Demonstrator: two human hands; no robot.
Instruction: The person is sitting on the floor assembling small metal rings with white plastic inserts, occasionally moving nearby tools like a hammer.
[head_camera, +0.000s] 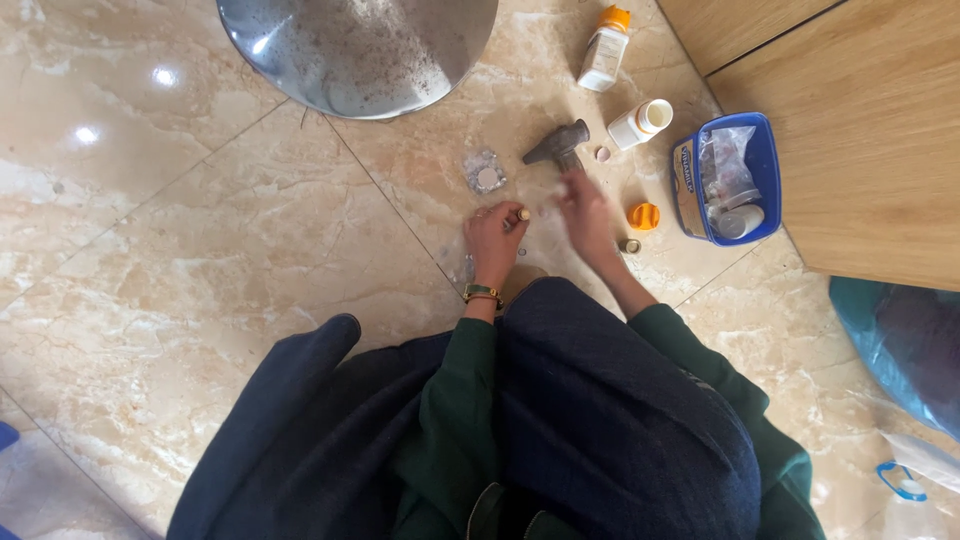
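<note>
One hammer (556, 145) lies just beyond the right hand (587, 212).

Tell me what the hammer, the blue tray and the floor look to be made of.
Hammer: dull dark-grey head, likely metal; its handle is blurred. Blue tray: probably plastic, judging by its even saturated colour and thin moulded rim. Floor: polished marble or marble-look tile, with beige veining, joint lines and bright reflections.

- Bright, even daylight fills the room.
- Lamp glare spots gleam on the polished floor (150, 200) at upper left.
- The right hand (585, 210) smears with motion blur.
- Wide-angle lens bends the edges.
</note>
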